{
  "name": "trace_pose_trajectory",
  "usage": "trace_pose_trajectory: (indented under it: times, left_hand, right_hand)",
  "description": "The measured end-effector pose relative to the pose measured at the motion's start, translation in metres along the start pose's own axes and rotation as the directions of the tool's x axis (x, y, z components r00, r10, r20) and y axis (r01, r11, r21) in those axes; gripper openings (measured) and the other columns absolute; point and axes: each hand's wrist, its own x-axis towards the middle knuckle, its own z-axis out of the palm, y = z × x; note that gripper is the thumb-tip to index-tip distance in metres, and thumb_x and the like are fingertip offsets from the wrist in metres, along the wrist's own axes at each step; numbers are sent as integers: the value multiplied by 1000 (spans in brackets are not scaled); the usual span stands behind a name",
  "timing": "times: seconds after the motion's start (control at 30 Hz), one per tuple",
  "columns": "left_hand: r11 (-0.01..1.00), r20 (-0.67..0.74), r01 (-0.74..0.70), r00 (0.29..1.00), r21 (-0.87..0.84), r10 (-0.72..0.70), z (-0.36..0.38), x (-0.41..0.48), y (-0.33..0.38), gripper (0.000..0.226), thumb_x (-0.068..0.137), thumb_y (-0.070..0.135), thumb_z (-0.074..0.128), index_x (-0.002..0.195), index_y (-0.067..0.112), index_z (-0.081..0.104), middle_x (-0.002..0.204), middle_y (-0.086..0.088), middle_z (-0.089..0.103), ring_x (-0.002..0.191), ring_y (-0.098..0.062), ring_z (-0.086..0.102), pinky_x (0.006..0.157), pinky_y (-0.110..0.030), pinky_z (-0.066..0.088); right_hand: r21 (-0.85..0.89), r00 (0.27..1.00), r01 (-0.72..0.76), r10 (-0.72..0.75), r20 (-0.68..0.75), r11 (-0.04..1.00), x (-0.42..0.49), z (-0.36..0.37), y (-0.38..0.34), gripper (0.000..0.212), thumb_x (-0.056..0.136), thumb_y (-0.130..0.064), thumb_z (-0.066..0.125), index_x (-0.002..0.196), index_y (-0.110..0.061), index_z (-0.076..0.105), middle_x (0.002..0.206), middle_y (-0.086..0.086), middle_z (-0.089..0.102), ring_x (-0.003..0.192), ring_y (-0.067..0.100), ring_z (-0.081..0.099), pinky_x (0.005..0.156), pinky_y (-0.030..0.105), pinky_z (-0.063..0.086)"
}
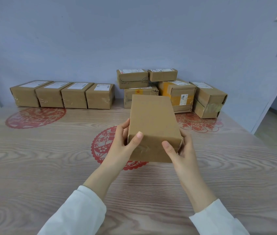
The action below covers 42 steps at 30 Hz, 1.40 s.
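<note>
Four boxes (pixel 63 94) stand in a neat row at the far left of the table (pixel 49 158), labels up. A loose pile (pixel 173 92) lies at the right. Judged under half done.

One box (pixel 153 122) is held above the table's middle, plain face up. The left hand (pixel 122 146) and right hand (pixel 180 150) grip its near end, thumbs on top.

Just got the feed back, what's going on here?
A person holds a plain cardboard box over the wooden table, left-hand grip and right-hand grip clasping its near end. No label shows on its top. Four labelled boxes stand in a row at the back left; a loose pile sits back right.
</note>
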Motion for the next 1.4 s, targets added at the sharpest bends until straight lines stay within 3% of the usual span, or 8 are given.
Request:
trace_pose_trajectory:
  times: [0.2, 0.33, 0.57, 0.67, 0.83, 1.07, 1.27, 1.4]
  left_hand:
    - [998, -23, 47, 999, -40, -48, -1, -1, -4, 60, 78, 39, 62, 132, 33, 34, 122, 14, 53, 111, -9, 55, 92, -31, 49]
    - [998, 1, 33, 999, -51, -33, -1, -1, -7, 52, 88, 23, 60, 130, 34, 31, 118, 19, 51, 107, -4, 55, 83, -22, 50]
    - [999, -3, 10, 1000, -30, -10, 0, 0, -7, 67, 79, 31, 65, 133, 35, 26, 117, 26, 47, 104, 6, 53, 72, -7, 49]
    - [1000, 11, 15, 1000, 5, -15, -1, 0, -11, 81, 76, 36, 67, 144, 31, 24, 129, 17, 50, 112, 1, 54, 83, -13, 49]
    - [997, 61, -13, 998, 76, 8, -5, 1, -12, 100, 69, 44, 69, 152, 31, 15, 140, 12, 47, 123, -3, 49, 106, -31, 42]
    - [1000, -9, -23, 1000, 4, 24, -1, 4, -13, 68, 84, 23, 65, 135, 32, 21, 120, 22, 44, 108, 7, 50, 77, -8, 50]
    - [999, -19, -48, 999, 15, 48, 0, 4, -14, 70, 80, 25, 67, 131, 35, 22, 121, 27, 43, 111, 8, 49, 81, -10, 50]
    - [998, -65, -13, 998, 60, 17, -1, 6, -16, 78, 81, 31, 68, 144, 25, 23, 126, 16, 50, 112, 5, 51, 85, -16, 49]
  right_hand:
    - [13, 999, -31, 30, 38, 999, -2, 0, -1, 71, 63, -41, 67, 127, -30, 38, 123, -19, 51, 104, -14, 54, 82, 12, 49]
    - [18, 997, -80, 80, 20, 997, -3, 0, -5, 73, 64, -46, 63, 131, -35, 34, 121, -26, 49, 105, -16, 50, 80, 9, 48]
    - [39, 992, -122, 120, 44, 992, -1, -3, -1, 60, 88, -14, 62, 136, -35, 33, 121, -20, 51, 101, -12, 53, 72, 7, 48]
    - [40, 993, -104, 101, 57, 994, -1, -2, -1, 64, 86, -12, 64, 137, -34, 32, 125, -20, 49, 105, -11, 53, 76, 9, 49]
    - [15, 997, -82, 82, 9, 996, -2, 1, 2, 66, 76, -32, 64, 131, -38, 27, 123, -26, 44, 111, -11, 48, 77, 7, 47]
    - [14, 996, -71, 71, 46, 997, -1, 1, 8, 68, 86, -8, 65, 136, -39, 29, 129, -22, 47, 110, -12, 52, 81, 11, 49]
    - [-48, 998, -59, 61, 32, 997, 0, 0, 9, 73, 87, -18, 65, 148, -29, 27, 144, -9, 44, 124, 1, 48, 99, 23, 46]
    - [-106, 999, -24, 29, 45, 994, -2, 4, 5, 73, 88, -14, 65, 147, -29, 26, 145, -13, 39, 125, -7, 42, 103, 23, 43]
